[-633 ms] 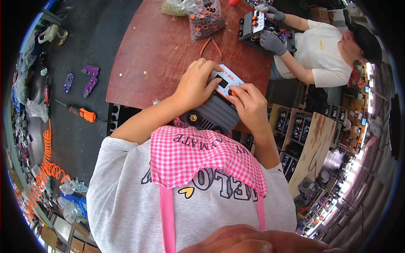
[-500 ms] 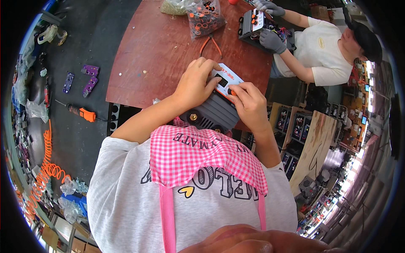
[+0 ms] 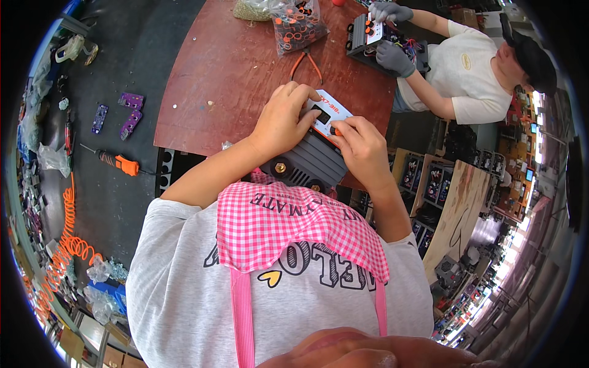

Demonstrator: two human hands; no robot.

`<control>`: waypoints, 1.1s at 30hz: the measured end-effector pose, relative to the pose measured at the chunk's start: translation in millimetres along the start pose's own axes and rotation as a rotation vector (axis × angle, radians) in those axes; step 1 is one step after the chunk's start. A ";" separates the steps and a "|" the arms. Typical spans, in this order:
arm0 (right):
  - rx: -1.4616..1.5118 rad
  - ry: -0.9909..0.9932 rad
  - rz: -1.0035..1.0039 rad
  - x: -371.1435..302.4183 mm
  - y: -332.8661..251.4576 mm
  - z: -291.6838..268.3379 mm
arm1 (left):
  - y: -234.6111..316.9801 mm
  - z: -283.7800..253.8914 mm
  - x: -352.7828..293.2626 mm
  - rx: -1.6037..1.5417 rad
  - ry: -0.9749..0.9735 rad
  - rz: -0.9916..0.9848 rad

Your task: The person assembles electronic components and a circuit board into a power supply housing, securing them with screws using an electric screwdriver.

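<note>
In front of my chest a dark grey ribbed machine housing (image 3: 318, 158) with brass terminals (image 3: 280, 167) rests at the near edge of the red table. It carries a white control panel (image 3: 331, 104) with a small dark display window. My left hand (image 3: 284, 119) is closed over the panel's left side, fingers bent on its edge and thumb beside the window. With thumb and fingertips together, my right hand (image 3: 363, 147) pinches a small orange and black knob (image 3: 334, 131) at the panel's right end. The fingers partly hide the knob.
Beyond my hands lie orange-handled pliers (image 3: 307, 65) and a clear bag of orange and black knobs (image 3: 299, 27). A gloved co-worker (image 3: 469, 67) handles a similar machine (image 3: 368, 40) at the right. Purple circuit boards (image 3: 130, 124) and an orange power screwdriver (image 3: 119, 162) lie on the left.
Both hands keep their hold on the panel and knob, with only a very slight shift. The co-worker's hands have moved a little at the other machine.
</note>
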State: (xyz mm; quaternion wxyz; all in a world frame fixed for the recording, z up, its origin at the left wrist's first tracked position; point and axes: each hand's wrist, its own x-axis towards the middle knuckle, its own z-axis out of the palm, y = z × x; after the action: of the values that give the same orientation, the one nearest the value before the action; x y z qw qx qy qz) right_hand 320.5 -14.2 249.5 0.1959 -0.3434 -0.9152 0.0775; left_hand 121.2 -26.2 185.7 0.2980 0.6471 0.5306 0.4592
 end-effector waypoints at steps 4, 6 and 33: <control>0.223 -0.025 0.183 -2.5 3.7 -2.5 | 0.0 -0.8 0.3 0.006 0.008 -0.001; 0.341 -0.028 0.277 -4.7 5.5 -3.8 | -0.4 -1.3 -0.2 -0.014 -0.007 -0.017; 0.083 0.018 0.056 -2.5 4.2 2.1 | -2.8 0.5 -1.5 -0.054 -0.001 -0.024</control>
State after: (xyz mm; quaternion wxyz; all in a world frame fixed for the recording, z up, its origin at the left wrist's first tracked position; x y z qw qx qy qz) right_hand 323.8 -12.7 245.7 0.2159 -0.3612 -0.8994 0.1180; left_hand 120.4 -26.9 182.6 0.3213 0.6326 0.5257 0.4694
